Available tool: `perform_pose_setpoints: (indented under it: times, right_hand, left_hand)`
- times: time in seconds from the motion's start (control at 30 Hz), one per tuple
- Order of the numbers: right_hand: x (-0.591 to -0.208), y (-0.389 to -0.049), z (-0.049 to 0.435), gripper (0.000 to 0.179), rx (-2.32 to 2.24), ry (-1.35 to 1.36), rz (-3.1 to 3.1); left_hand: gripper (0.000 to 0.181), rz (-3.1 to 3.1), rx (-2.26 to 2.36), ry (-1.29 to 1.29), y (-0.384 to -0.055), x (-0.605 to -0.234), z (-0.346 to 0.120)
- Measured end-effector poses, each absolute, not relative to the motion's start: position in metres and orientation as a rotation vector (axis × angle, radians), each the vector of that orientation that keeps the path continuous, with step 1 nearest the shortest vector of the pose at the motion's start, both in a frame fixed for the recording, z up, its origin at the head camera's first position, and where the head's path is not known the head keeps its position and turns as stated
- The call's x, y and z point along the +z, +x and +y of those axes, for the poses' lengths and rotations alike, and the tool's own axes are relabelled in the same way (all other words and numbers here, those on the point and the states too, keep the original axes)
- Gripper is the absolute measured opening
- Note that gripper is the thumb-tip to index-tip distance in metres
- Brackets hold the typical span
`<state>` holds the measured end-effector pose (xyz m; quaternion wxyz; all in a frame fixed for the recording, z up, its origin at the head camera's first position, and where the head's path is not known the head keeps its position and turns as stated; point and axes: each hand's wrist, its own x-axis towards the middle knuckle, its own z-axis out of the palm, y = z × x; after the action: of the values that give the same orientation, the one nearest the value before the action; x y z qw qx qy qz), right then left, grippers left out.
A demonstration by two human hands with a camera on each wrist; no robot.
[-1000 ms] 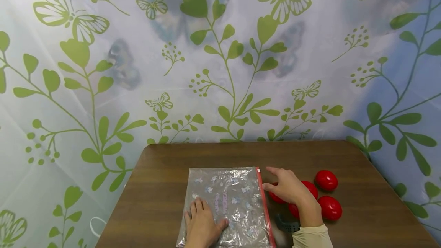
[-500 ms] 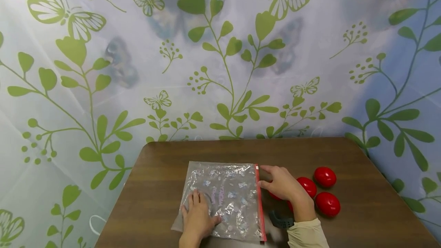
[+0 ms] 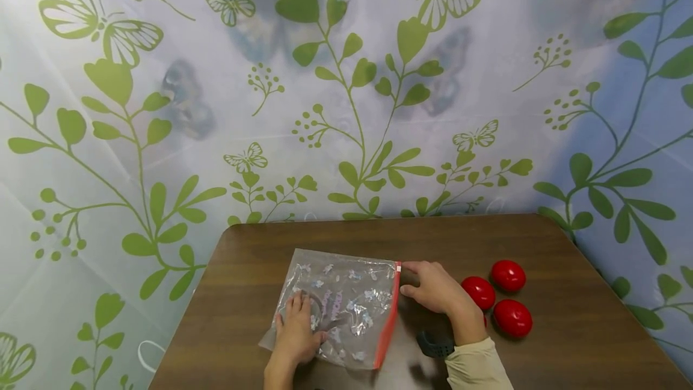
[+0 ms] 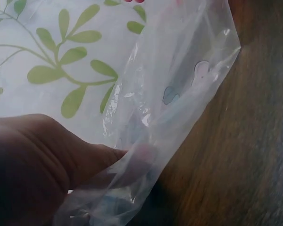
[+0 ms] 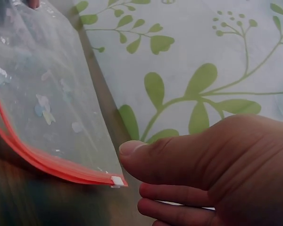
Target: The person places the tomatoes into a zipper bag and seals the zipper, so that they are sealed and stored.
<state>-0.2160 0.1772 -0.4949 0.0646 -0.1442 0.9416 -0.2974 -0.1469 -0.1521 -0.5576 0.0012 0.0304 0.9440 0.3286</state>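
Note:
In the head view a clear zip-top bag with small printed figures and a red zip edge hangs tilted over the brown table. My left hand holds the bag by its left part; the left wrist view shows the thumb partly seen through the plastic. At the bag's zip corner is my right hand, thumb and forefinger apart. In the right wrist view, the white slider sits just beside the thumb, with a small gap. Along the zip, the two red strips stand slightly apart.
Several glossy red oval things lie on the table to the right of my right hand, one mostly hidden. A black wrist device shows under the right wrist. A cloth printed with green leaves and butterflies hangs behind the table.
The bag has shifted left, turned and come up off the table with my left hand. Its zip edge now bows. My right hand has moved slightly left alongside the zip corner.

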Motion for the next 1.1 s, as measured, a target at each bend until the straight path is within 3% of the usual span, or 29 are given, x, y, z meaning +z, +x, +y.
perform_pose_setpoints:
  times: [0.17, 0.43, 0.67, 1.1]
  right_hand:
    - [-0.499, -0.216, 0.170, 0.051, -0.908, -0.442, 2.836]
    - [-0.502, -0.214, 0.160, 0.049, -0.844, -0.459, 2.889]
    - [-0.506, -0.215, 0.150, 0.044, -0.804, -0.510, 2.893]
    - [-0.514, -0.214, 0.138, 0.041, -0.793, -0.469, 2.894]
  left_hand:
    - [0.084, 2.991, 1.064, 0.096, -0.154, -0.577, -0.160]
    - [0.079, 2.942, 1.028, 0.047, -0.147, -0.545, -0.157]
    - [0.077, 2.937, 0.995, 0.007, -0.149, -0.542, -0.158]
    - [0.077, 2.972, 1.082, -0.004, -0.159, -0.579, -0.164]
